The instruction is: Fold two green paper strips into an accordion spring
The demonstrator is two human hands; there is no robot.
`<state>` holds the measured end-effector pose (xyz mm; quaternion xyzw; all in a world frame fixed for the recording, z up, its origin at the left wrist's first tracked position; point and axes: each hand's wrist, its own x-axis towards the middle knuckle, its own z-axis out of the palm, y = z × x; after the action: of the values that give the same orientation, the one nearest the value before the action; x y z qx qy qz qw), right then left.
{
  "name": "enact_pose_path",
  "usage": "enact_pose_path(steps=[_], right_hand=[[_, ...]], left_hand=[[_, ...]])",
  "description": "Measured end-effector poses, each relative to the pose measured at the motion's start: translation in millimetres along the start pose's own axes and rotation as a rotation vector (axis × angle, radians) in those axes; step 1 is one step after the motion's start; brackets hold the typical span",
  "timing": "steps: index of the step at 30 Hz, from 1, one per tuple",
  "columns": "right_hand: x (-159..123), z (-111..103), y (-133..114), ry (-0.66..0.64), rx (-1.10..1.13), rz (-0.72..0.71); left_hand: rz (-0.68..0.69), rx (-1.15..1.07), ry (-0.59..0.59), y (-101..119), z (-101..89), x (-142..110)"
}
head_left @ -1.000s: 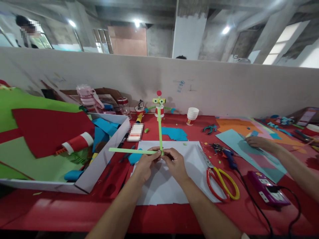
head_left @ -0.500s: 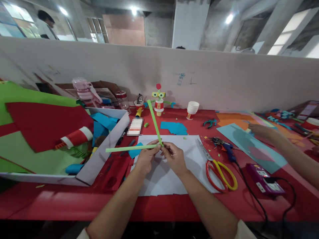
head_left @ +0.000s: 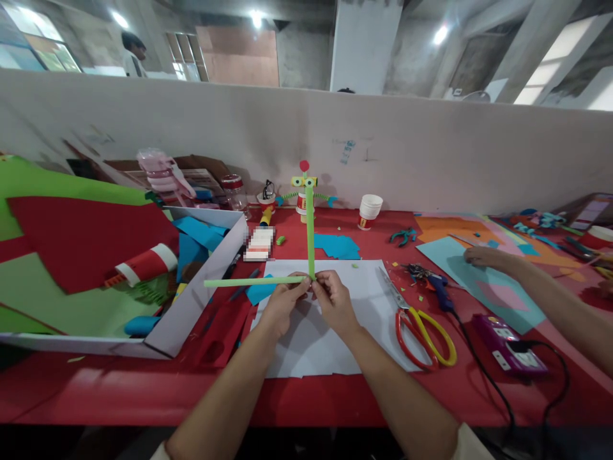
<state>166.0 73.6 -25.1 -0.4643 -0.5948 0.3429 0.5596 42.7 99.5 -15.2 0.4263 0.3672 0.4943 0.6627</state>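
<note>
Left of the smooth white paper sheet [head_left: 376,326], I see a stiff, straight-walled white cardboard box [head_left: 184,306]. A flat, narrow pale-green paper strip [head_left: 253,281] points toward it from above the sheet, where my bare left hand [head_left: 283,306] pinches the strip's right end. There a brighter green paper strip [head_left: 311,236] meets it squarely, extending past the sheet's far edge. My bare right hand [head_left: 336,303] pinches that corner, thumb against forefinger; whether glue joins it, I cannot tell. I judge the step to be folding strip over strip; the next fold would call for a firm pinch and a square corner. On the sheet's right edge lie steel-bladed scissors [head_left: 408,313] with looped red and yellow handles.
</note>
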Motion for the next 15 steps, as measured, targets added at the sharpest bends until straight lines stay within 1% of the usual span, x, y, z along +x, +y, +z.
enact_pose_path(steps=[3,7,9,11,13,15], right_hand=[[0,1,2,-0.003,0.045,0.002],[0,4,3,-0.022,0.168,0.031],[1,5,3,-0.037,0.234,0.051],[2,5,3,-0.038,0.293,0.073],[3,6,3,-0.018,0.34,0.092],[4,6,4,0.008,0.373,0.112]], left_hand=[[0.038,0.013,0.043,0,-0.8,1],[0.039,-0.025,0.061,0,-1.0,2],[0.046,-0.038,0.042,1,1.1,0],[0.059,-0.044,-0.001,4,4.4,-2],[0.073,-0.026,-0.032,6,7.8,-4],[0.082,0.002,-0.026,8,10.8,-4]])
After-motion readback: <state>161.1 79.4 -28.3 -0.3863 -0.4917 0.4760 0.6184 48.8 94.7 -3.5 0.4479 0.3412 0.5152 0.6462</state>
